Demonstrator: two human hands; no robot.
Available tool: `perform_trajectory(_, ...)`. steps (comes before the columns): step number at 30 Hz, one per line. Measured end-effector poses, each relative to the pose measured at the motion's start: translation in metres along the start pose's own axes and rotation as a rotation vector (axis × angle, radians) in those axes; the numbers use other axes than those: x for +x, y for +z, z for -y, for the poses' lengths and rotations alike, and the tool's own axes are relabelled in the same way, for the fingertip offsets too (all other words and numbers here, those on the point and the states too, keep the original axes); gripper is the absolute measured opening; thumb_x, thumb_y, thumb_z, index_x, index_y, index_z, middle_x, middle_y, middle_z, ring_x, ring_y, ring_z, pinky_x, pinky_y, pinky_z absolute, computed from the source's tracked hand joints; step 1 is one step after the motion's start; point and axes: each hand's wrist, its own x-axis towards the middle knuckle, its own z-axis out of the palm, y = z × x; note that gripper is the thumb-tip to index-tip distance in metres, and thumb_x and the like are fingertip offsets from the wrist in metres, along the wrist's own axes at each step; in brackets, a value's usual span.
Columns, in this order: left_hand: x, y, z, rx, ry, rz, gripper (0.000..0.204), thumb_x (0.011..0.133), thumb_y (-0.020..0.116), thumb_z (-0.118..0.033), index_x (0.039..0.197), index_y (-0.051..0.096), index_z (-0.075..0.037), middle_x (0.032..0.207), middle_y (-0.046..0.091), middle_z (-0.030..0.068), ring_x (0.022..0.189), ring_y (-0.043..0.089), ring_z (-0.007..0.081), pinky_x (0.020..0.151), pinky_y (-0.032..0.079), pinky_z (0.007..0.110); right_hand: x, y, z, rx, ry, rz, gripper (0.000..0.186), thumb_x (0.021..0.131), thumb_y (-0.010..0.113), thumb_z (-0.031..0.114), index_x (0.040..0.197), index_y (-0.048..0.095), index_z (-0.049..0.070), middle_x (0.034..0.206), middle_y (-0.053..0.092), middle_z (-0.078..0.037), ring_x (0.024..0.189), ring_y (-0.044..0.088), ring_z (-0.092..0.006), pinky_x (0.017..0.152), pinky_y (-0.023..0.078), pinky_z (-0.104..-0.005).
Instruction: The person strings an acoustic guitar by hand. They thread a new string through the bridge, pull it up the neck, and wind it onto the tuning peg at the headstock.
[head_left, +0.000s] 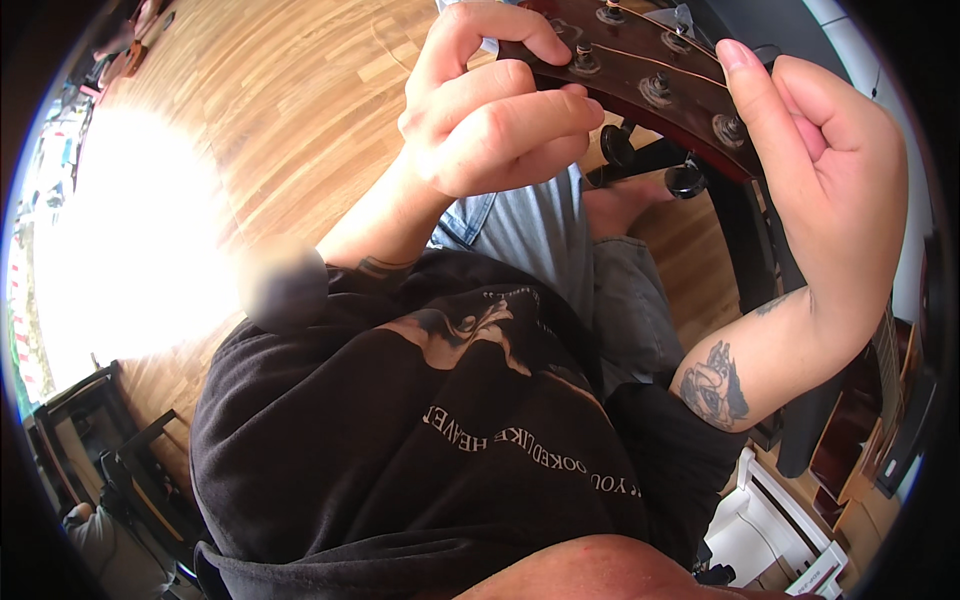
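Observation:
At the top of the view lies the dark reddish-brown headstock (690, 65) of a guitar, with several metal tuning posts. My left hand (490, 120) is closed at its near edge. The index fingertip rests by a tuning post (585, 62), and the other fingers are curled; what they grip is hidden. A thin guitar string (660, 57) runs from that post to my right hand (830, 140), whose thumb and bent fingers are pinched on it. Two black tuning keys, one round key (618, 145) and another (685, 181), stick out below the headstock edge.
Under the headstock stands a dark frame (735, 240) close to my bare foot (625, 207). At right, a brown guitar body (840, 450) sits beside a white plastic stool (755, 530). Black chairs (130, 460) stand at lower left on the wooden floor (300, 90). Bright glare covers the left.

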Motion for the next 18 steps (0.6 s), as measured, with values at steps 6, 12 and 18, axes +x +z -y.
perform_trajectory(6, 0.004, -0.009, 0.006, -0.093, 0.012, 0.081, 0.023, 0.076, 0.073, 0.010, 0.094, 0.073, -0.003, 0.061, 0.057, 0.0003, 0.089, 0.068, 0.0314, 0.078, 0.054, 0.037, 0.000, 0.000, 0.003, 0.023, -0.003, -0.006, 0.042, 0.100, 0.071, 0.014, 0.068, 0.046, 0.002, 0.064, 0.025, 0.002, 0.058, 0.022, -0.0066, 0.051, 0.019, -0.0285)
perform_trajectory(12, 0.002, -0.020, 0.021, -0.161, 0.109, 0.093, 0.027, 0.069, 0.087, 0.004, 0.093, 0.076, 0.000, 0.069, 0.061, 0.0037, 0.092, 0.072, 0.0346, 0.074, 0.058, 0.036, 0.000, -0.002, 0.001, 0.015, -0.051, -0.001, 0.043, 0.100, 0.071, 0.015, 0.068, 0.045, 0.002, 0.063, 0.025, 0.002, 0.058, 0.021, -0.0074, 0.051, 0.019, -0.0297)
perform_trajectory(18, 0.005, -0.001, 0.000, -0.021, 0.030, -0.036, 0.022, 0.068, 0.076, 0.014, 0.069, 0.060, -0.001, 0.075, 0.044, 0.0040, 0.084, 0.073, 0.0348, 0.060, 0.059, 0.035, 0.000, -0.001, 0.002, 0.021, -0.022, -0.003, 0.043, 0.100, 0.071, 0.015, 0.067, 0.046, 0.002, 0.062, 0.024, 0.002, 0.057, 0.021, -0.0073, 0.051, 0.019, -0.0294)
